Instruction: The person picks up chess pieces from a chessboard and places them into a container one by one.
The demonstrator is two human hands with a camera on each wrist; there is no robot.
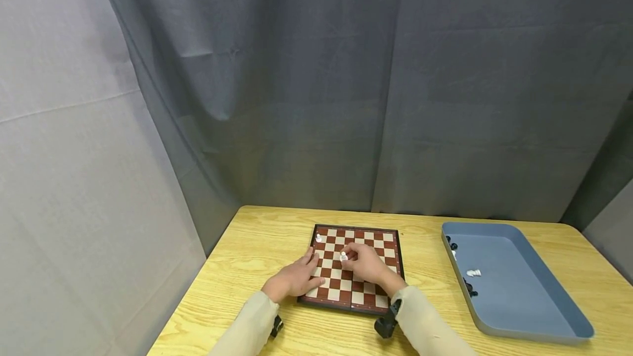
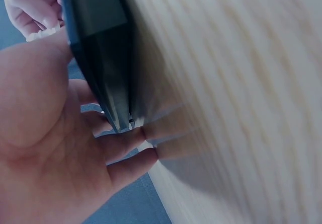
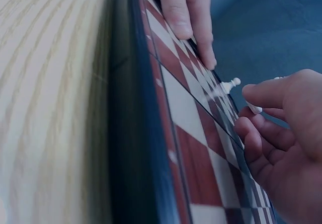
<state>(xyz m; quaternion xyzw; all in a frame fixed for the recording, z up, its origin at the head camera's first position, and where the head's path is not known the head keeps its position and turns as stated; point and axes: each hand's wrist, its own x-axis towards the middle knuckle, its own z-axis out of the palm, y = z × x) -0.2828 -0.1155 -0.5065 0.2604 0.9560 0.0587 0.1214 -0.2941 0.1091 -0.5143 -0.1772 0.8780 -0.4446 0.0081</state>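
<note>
A red-and-cream chessboard (image 1: 332, 284) with a dark frame lies on the table. My left hand (image 1: 295, 277) rests on its left edge, fingers straight and spread; in the left wrist view, fingertips (image 2: 132, 168) reach past the frame to the tabletop. Over the middle of the board, my right hand (image 1: 367, 263) pinches a small white chess piece (image 1: 343, 256) between thumb and fingers. That piece (image 3: 255, 108) is partly hidden by the thumb in the right wrist view. A white pawn (image 1: 318, 238) stands upright in the board's far left corner.
Right of the board is a blue-grey tray (image 1: 519, 279) with raised walls. A white knight (image 1: 473, 273) lies in it, and several black pieces (image 1: 470, 288) sit along its left wall. Grey curtains (image 1: 306, 98) hang behind and left of the wooden table (image 1: 198, 312).
</note>
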